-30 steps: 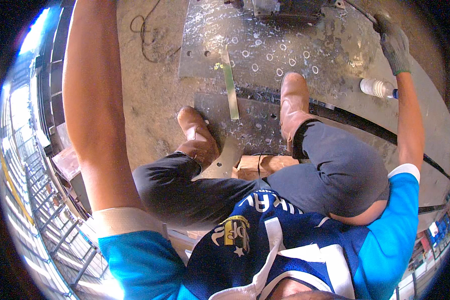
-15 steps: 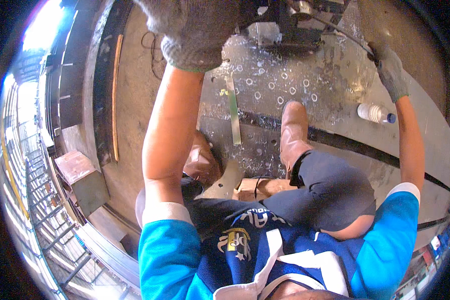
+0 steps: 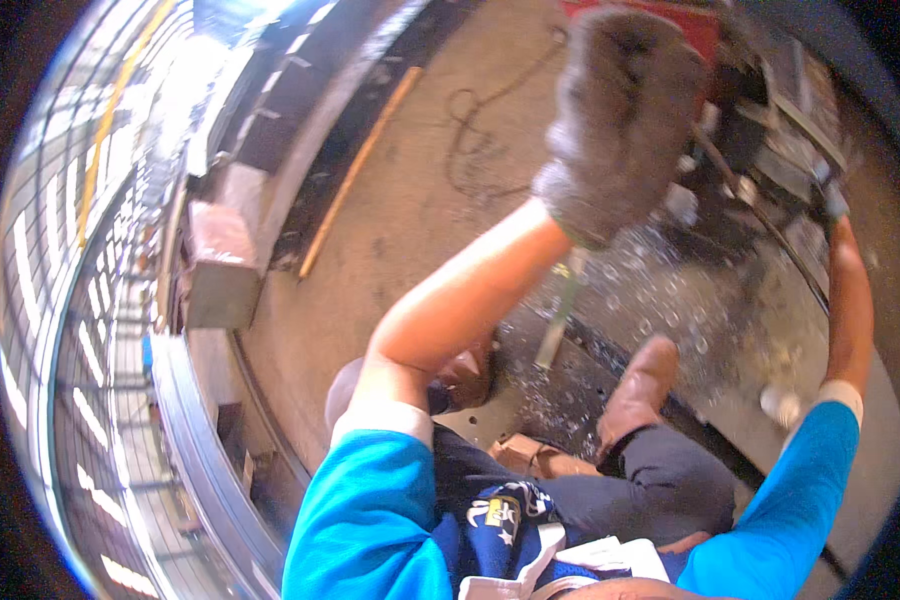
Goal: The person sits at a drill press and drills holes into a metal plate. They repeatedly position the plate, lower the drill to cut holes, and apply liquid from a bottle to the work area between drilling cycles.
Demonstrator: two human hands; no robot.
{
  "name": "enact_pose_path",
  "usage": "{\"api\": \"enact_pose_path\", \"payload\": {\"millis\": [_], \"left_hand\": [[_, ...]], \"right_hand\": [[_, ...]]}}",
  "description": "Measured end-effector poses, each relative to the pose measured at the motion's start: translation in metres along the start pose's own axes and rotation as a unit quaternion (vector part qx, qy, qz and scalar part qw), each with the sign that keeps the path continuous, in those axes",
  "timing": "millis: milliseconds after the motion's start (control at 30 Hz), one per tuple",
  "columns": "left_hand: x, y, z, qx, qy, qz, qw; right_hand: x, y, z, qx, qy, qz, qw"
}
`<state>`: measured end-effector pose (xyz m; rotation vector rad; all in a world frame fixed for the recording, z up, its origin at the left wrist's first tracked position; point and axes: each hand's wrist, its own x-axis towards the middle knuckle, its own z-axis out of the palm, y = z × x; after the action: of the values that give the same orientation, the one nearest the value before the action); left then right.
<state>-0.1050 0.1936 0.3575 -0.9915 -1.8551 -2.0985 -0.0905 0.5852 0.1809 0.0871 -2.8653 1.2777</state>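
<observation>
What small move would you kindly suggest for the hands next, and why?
I would perhaps lower the left hand slowly toward the metalwork: it appears raised, looming large and covering part of a red object, while the right hand is out beside the metalwork. Blur hides whether either hand holds anything.

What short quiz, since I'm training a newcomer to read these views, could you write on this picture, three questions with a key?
1. True or false: the left hand is gloved.
2. Choose one: the sleeves are mostly A) red, B) yellow, C) blue.
3. Fill in: in the picture, the long orange-brown strip lies to the ___ of the left hand.

Key: 1 true; 2 C; 3 left.
</observation>
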Motion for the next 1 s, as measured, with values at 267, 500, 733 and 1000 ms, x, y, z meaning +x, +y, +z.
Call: {"api": "enact_pose_path", "payload": {"millis": [267,500,733,1000], "left_hand": [[-0.003,0.005,-0.003,0.105,-0.006,0.097,0.990],[-0.004,0.008,-0.014,0.107,-0.007,0.030,0.994],[-0.007,0.006,-0.035,0.199,-0.048,0.028,0.978],[-0.020,0.033,-0.069,0.266,-0.131,-0.034,0.954]], "right_hand": [[0.049,-0.026,0.028,-0.140,-0.035,0.009,0.990],[-0.021,0.046,-0.042,-0.209,-0.005,0.114,0.971],[-0.273,0.067,-0.060,-0.280,0.291,0.227,0.886],[-0.396,0.000,0.043,-0.236,0.170,0.186,0.939]]}}
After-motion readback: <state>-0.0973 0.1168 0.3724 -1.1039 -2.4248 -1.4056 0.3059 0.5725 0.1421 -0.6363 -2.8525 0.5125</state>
